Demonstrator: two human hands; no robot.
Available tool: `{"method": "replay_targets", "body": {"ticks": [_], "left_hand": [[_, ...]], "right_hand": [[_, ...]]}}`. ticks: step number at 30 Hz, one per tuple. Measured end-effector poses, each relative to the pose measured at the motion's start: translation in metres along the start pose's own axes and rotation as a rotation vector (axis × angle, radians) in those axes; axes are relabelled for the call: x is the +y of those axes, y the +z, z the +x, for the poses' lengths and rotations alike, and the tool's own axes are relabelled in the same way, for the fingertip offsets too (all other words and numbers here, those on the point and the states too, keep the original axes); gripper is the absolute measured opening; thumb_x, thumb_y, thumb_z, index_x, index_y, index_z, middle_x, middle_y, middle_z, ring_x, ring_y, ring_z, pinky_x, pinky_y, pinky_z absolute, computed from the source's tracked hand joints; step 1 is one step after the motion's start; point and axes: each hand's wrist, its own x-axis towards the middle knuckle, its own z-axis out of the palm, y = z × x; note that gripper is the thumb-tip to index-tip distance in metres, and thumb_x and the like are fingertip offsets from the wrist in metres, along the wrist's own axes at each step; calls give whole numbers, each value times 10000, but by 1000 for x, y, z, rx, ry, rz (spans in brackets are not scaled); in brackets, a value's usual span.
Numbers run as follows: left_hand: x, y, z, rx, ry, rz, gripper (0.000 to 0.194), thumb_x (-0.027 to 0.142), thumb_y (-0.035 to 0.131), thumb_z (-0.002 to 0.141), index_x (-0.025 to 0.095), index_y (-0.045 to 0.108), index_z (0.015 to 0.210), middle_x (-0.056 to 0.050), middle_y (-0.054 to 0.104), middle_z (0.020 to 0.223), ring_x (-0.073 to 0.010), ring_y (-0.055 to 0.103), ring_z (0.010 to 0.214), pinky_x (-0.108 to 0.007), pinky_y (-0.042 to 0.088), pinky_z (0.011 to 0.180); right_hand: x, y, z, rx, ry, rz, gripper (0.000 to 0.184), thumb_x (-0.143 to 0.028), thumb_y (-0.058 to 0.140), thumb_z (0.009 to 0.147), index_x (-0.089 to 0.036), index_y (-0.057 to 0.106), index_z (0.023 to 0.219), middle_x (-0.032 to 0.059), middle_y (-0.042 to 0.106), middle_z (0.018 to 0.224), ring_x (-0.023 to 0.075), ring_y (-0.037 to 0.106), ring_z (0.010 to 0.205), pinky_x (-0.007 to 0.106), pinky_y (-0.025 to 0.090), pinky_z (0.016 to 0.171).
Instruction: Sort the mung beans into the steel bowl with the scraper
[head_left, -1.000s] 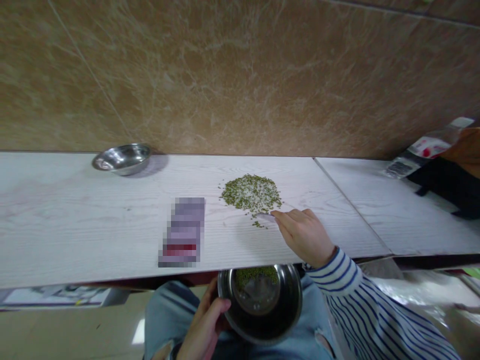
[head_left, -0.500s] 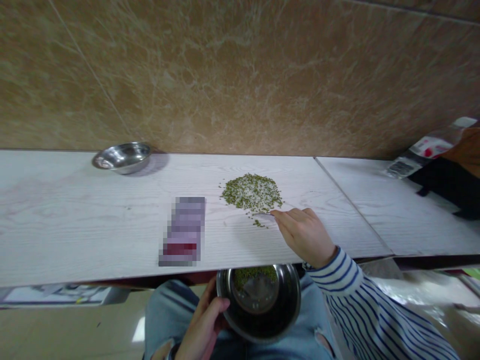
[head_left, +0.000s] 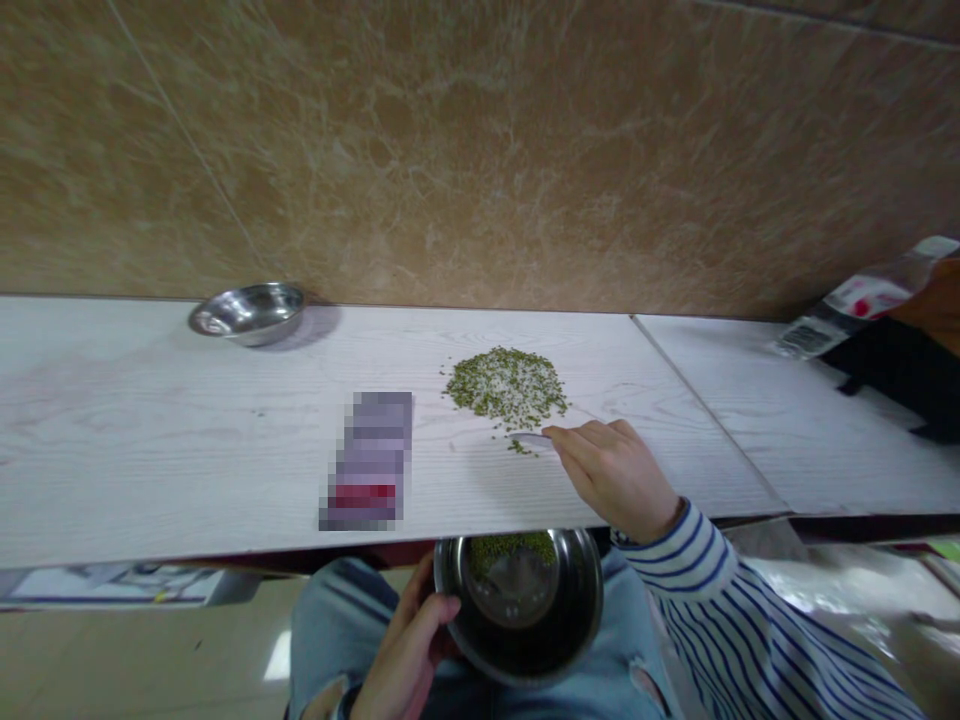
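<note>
Mung beans (head_left: 506,385), small and green, lie in a loose patch on the white wood-grain table (head_left: 187,450). My right hand (head_left: 611,470) pinches a silver spoon (head_left: 531,438), its thin end low over the table at the near side of the patch. A few stray beans (head_left: 519,448) lie just below that end. Over my lap, my left hand (head_left: 416,630) grips the rim of a deep steel bowl (head_left: 517,670), thumb on the edge and fingers underneath. More mung beans gather along the bowl's far inner side, against the table's front edge.
A shallow steel bowl (head_left: 251,315) stands at the back left by the marble-look wall (head_left: 450,150). A pixelated phone-shaped object (head_left: 367,460) lies left of the beans. At the right are a lying plastic bottle (head_left: 855,300) and a black-and-brown bag (head_left: 900,365).
My right hand and the spoon have shifted slightly toward the table's front edge, away from the main patch, down to the stray beans. My left hand holds the bowl as before.
</note>
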Motion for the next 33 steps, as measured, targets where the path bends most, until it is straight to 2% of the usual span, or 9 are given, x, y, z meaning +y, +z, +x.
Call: {"method": "replay_targets", "body": {"ticks": [14,22,29,33], "left_hand": [[2,2,-2,-25,3,8,653,192,601,632,214,471,1271,-75,683,1040,-228,614,845,-311,473,601],[7,2,-5,-54,-22,8,649,165,594,661,199,434,1288,-63,681,1038,-216,616,864,-297,475,610],[8,1,-4,-56,-31,2,626,156,590,667,210,442,1273,-52,677,1041,-228,613,918,-312,485,658],[7,2,-3,-59,-31,21,628,159,582,676,200,426,1283,-63,667,1062,-215,609,865,-309,481,626]], "right_hand": [[1,3,-2,-13,4,15,240,-182,460,889,-188,604,1082,31,691,877,158,591,839,297,304,713],[7,5,3,-15,101,-44,270,-202,423,909,-185,582,1127,41,694,913,165,598,858,297,315,730],[-2,4,5,-21,80,-38,261,-203,428,903,-188,592,1106,38,695,872,161,602,833,296,318,729],[-2,5,4,-30,78,-30,271,-199,432,899,-193,586,1121,33,696,882,161,603,838,296,319,729]]}}
